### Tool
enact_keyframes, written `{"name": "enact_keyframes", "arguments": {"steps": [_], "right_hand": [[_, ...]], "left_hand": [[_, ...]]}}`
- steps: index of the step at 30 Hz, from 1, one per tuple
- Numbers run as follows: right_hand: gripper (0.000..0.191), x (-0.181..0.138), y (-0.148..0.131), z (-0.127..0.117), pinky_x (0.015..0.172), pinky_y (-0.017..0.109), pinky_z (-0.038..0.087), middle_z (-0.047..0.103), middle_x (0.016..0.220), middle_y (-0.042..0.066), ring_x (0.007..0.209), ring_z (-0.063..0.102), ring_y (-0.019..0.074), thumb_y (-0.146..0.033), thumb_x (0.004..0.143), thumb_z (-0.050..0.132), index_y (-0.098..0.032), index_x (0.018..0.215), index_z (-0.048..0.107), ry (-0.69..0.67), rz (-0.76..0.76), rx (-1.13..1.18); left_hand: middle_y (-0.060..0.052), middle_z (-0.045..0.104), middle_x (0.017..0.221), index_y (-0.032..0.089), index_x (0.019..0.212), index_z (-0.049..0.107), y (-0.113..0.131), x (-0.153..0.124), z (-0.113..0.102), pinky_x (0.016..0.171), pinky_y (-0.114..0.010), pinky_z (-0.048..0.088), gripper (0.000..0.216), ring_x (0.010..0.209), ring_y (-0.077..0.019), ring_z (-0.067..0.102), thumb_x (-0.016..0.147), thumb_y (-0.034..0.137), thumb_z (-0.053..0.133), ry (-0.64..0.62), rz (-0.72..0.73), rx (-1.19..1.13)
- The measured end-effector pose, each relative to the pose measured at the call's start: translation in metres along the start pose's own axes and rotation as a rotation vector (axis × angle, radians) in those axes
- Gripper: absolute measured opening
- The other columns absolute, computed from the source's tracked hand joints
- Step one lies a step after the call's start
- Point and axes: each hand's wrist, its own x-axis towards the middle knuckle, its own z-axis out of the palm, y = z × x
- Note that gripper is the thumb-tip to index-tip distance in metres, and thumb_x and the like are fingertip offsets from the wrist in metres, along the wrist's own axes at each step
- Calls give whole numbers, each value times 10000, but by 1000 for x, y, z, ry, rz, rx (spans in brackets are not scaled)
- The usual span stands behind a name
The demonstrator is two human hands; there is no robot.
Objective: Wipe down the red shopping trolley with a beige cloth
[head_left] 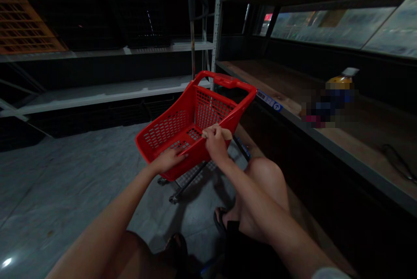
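A red plastic shopping cart [208,153] stands before me, its perforated basket open at the top. My left hand [169,159] rests over the near rim at the cart's front end, fingers curled on the edge. Farther along that same rim, my right hand [215,140] is closed on a tan cloth [227,134], pressed against the rim. Part of the cloth sticks out to the right of the hand; the rest is hidden under the fingers. I see only the perforated bottom and walls inside the basket.
To the right runs a wooden shelf [276,83] with a blurred bottle [342,81] and a dark cord [397,157] on it. White metal racks [107,92] stand behind the cart, with an orange crate [29,23] at upper left. A pole [193,49] rises behind the cart.
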Motion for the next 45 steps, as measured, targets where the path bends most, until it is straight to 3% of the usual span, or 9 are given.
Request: {"name": "enact_keyframes", "arguments": {"steps": [4, 8, 12, 16, 20, 25, 34, 40, 45], "right_hand": [[436, -42, -41, 35, 1063, 358, 525, 582, 1263, 127, 1157, 614, 242, -50, 887, 521, -217, 1245, 706, -17, -42, 62], [396, -28, -19, 21, 1096, 379, 513, 627, 1236, 72, 1186, 604, 248, -100, 889, 569, -305, 1180, 742, -65, -190, 127], [464, 16, 32, -16, 1075, 479, 508, 559, 1258, 141, 1196, 571, 281, -71, 859, 406, -209, 1135, 754, 273, 64, 139], [436, 32, 39, -20, 1110, 484, 473, 556, 1236, 150, 1216, 563, 291, -112, 826, 434, -202, 1101, 761, 501, 205, 167], [422, -12, -9, 24, 1102, 449, 486, 616, 1227, 149, 1215, 595, 291, -127, 865, 451, -222, 1155, 743, 261, 174, 138], [383, -49, -40, 56, 1081, 378, 499, 662, 1180, 113, 1223, 610, 266, -124, 887, 511, -245, 1173, 735, 106, 87, 154], [438, 43, 68, -10, 1069, 449, 460, 562, 1195, 159, 1185, 573, 275, -79, 728, 408, -174, 1092, 633, 652, 449, 145], [252, -23, 61, 48, 1021, 430, 486, 603, 1131, 119, 1107, 594, 263, -112, 717, 502, -216, 921, 609, 455, 563, 275], [51, -56, 62, 87, 797, 360, 531, 622, 918, 30, 824, 599, 181, -218, 893, 596, -197, 938, 584, 462, 767, 313]], "left_hand": [[-92, 766, 1229, 178, 1266, 727, -6, -7, -7, 1010, -333, 505, 602, 1086, -282, 707, 934, 592, 441, 13, -2, -25], [-56, 799, 1069, 197, 1144, 763, -13, -19, -16, 909, -301, 536, 576, 969, -255, 724, 945, 626, 435, 33, -1, -17], [-82, 792, 1020, 193, 1059, 765, -19, -30, -18, 904, -305, 544, 540, 938, -242, 730, 985, 607, 427, 122, 39, 146], [-126, 743, 1251, 173, 1309, 671, -7, -31, -7, 1040, -366, 534, 490, 1123, -258, 710, 1022, 471, 407, 233, 119, 221], [-116, 611, 1481, 179, 1521, 491, 18, -19, 5, 1140, -392, 489, 518, 1294, -242, 639, 1033, 294, 361, 329, 145, 200], [-96, 674, 1405, 208, 1490, 539, 20, -7, 8, 1122, -373, 510, 486, 1250, -228, 674, 1038, 250, 368, 333, 141, 143], [-92, 645, 1452, 212, 1546, 485, 10, -9, 10, 1121, -386, 515, 508, 1262, -229, 669, 1060, 292, 360, 324, 190, 159], [-103, 701, 1362, 219, 1533, 510, 13, -7, 10, 1067, -360, 536, 496, 1191, -226, 700, 1053, 284, 401, 340, 168, 123], [-96, 728, 1315, 206, 1513, 533, 19, -7, 11, 1043, -349, 546, 483, 1153, -224, 716, 1056, 275, 392, 356, 161, 130]]}}
